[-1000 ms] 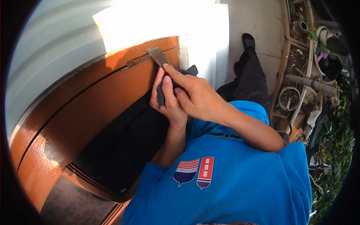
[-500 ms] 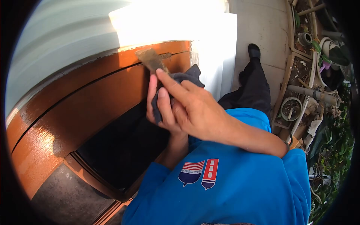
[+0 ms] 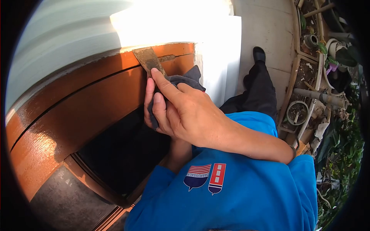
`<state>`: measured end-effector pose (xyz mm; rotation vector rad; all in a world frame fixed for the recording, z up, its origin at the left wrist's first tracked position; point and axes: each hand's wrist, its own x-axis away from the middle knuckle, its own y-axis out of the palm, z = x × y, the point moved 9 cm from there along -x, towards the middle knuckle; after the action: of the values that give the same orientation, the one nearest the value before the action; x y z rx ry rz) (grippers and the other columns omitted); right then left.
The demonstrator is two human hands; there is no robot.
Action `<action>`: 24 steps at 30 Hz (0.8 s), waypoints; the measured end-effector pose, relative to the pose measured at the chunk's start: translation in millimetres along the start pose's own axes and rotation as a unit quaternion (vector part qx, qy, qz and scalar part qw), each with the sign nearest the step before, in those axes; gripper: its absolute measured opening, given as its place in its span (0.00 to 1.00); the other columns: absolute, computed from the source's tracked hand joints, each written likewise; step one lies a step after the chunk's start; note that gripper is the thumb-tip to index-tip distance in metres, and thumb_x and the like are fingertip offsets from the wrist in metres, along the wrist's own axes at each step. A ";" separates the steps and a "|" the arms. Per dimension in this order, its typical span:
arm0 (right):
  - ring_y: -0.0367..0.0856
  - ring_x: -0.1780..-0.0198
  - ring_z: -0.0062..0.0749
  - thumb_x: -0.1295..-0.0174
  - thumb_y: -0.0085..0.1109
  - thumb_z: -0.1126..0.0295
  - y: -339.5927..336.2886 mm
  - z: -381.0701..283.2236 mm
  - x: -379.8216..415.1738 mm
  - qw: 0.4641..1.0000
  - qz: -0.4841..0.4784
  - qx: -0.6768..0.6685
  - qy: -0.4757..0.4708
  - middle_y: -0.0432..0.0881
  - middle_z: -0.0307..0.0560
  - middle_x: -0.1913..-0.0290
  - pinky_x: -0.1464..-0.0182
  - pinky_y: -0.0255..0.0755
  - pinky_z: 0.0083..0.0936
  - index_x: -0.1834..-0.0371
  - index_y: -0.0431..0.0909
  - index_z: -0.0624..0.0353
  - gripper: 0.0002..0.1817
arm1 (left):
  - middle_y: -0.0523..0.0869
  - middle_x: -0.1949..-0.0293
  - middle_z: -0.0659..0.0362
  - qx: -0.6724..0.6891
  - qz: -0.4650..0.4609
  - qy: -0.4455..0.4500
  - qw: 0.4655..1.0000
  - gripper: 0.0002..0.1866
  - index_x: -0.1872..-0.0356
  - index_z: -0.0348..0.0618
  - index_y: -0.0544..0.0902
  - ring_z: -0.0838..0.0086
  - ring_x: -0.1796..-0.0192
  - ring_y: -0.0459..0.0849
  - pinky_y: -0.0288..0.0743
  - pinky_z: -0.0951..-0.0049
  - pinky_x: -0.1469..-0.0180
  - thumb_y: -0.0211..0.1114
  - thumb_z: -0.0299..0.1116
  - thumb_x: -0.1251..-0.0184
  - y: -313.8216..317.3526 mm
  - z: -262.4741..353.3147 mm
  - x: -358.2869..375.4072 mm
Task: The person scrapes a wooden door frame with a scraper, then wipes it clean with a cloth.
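Note:
My right hand [image 3: 194, 113] is closed around a putty knife [image 3: 145, 58], its index finger stretched along the worn, stained blade. The blade's wide end lies against the upper edge of an orange-brown wooden frame [image 3: 92, 82], where it meets the pale wall. Underneath, my left hand [image 3: 148, 102] is closed around a dark grey cloth [image 3: 187, 79], partly covered by the right hand. The knife's handle is hidden by the hands and cloth. Close to the blade, a rough brownish patch [image 3: 167, 58] interrupts the dark groove in the frame.
A dark pane [image 3: 123, 154] sits below the frame. On the left is the pale wall [image 3: 69, 46]; a bright white surface [image 3: 219, 50] stands beyond the frame's end. Planter boxes with pots and pipes [image 3: 322, 98] line the tiled walkway [image 3: 266, 27], leafy plants [image 3: 343, 154] beside them.
Both hands, with the putty knife and cloth, have shifted slightly left along the frame. The blade has turned and shows more of its flat face.

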<state>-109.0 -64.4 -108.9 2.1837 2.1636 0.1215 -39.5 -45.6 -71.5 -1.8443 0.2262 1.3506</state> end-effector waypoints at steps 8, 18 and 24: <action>0.78 0.73 0.46 0.34 0.51 0.73 -1.4 -2.2 -3.0 0.999 0.008 -0.037 -0.017 0.77 0.58 0.76 0.67 0.75 0.39 0.27 0.64 0.71 0.31 | 0.85 0.51 0.38 -0.014 0.022 0.012 1.000 0.17 0.50 0.26 0.73 0.58 0.52 0.89 0.87 0.65 0.48 0.64 0.34 0.26 0.1 1.7 -4.2; 0.80 0.71 0.47 0.36 0.49 0.77 -4.9 -9.4 -1.4 0.998 -0.005 -0.038 -0.039 0.78 0.58 0.74 0.64 0.76 0.38 0.26 0.62 0.72 0.32 | 0.85 0.52 0.39 -0.026 0.037 0.008 0.999 0.17 0.51 0.26 0.73 0.59 0.53 0.90 0.87 0.66 0.49 0.64 0.33 0.26 -2.7 2.9 -8.0; 0.81 0.70 0.50 0.37 0.48 0.79 1.4 -14.1 -4.3 0.998 0.000 -0.052 -0.042 0.79 0.60 0.73 0.62 0.76 0.39 0.27 0.62 0.74 0.31 | 0.85 0.52 0.39 -0.036 0.046 0.007 0.998 0.17 0.51 0.26 0.73 0.59 0.53 0.90 0.87 0.66 0.49 0.65 0.33 0.27 -4.8 3.3 -9.5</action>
<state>-109.1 -68.8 -94.8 2.0926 2.0649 0.1370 -43.0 -43.1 -61.2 -1.9253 0.2766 1.4257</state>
